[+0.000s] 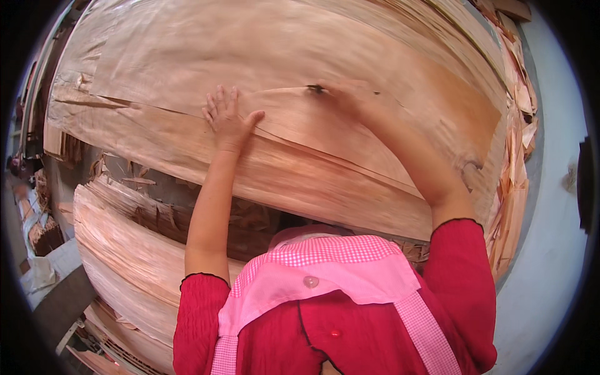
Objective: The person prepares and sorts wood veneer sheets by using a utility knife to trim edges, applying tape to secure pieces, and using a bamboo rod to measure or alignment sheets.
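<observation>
A wide sheet of thin tan wood veneer (194, 47) lies on top of a large stack in front of me. My left hand (229, 125) rests flat on it near a long split edge, fingers spread and thumb out to the right. My right hand (344, 103) is farther right on the sheet, blurred by motion. At its fingertips is a small dark spot (315, 89); whether this is a tool or a hole in the wood I cannot make out. A thin, pale edge line runs leftward from that spot across the veneer.
Another veneer stack (125, 231) with ragged edges stands nearer me on the left, beyond a dark gap. Torn veneer strips (515, 137) hang along the right side of the big stack. Pale blue-grey floor (550, 206) runs down the right.
</observation>
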Demonstrator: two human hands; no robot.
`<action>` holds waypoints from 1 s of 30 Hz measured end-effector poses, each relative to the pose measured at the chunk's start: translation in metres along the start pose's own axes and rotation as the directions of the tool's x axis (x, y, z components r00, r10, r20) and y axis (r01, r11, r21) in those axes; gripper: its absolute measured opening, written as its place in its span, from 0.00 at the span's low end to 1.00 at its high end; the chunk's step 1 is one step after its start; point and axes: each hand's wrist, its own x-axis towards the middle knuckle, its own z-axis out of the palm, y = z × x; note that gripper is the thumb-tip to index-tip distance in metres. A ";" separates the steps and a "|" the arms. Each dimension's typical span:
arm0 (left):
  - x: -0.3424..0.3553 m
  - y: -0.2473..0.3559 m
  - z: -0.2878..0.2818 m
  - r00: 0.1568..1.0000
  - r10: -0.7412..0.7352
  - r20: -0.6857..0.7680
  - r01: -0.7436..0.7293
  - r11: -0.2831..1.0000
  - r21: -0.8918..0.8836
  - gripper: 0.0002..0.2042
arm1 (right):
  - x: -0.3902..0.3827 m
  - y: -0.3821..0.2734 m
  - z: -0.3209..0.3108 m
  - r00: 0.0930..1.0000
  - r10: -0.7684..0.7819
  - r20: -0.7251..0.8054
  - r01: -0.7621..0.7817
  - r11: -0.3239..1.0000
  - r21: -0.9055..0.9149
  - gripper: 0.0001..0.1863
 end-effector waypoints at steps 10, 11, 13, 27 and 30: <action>-0.017 0.134 0.032 0.938 0.313 0.148 -0.317 0.948 0.002 0.36 | -0.063 0.049 -0.018 0.993 0.062 -0.100 -0.063 0.998 -0.010 0.10; -0.015 0.140 0.024 0.944 0.283 0.171 -0.298 0.952 0.073 0.35 | -0.083 0.067 -0.017 0.981 0.069 -0.179 -0.069 0.998 0.005 0.10; -0.016 0.140 0.029 0.948 0.270 0.169 -0.287 0.954 0.089 0.35 | -0.139 0.106 -0.020 0.963 0.141 -0.230 -0.134 0.990 0.043 0.10; -0.016 0.134 0.040 0.949 0.294 0.112 -0.309 0.940 0.145 0.34 | -0.448 0.109 -0.008 0.479 0.871 -0.109 -0.867 0.450 -0.216 0.25; -0.017 0.129 0.042 0.955 0.276 0.104 -0.291 0.939 0.182 0.34 | -0.452 0.106 -0.028 0.514 0.835 -0.199 -0.855 0.517 -0.039 0.23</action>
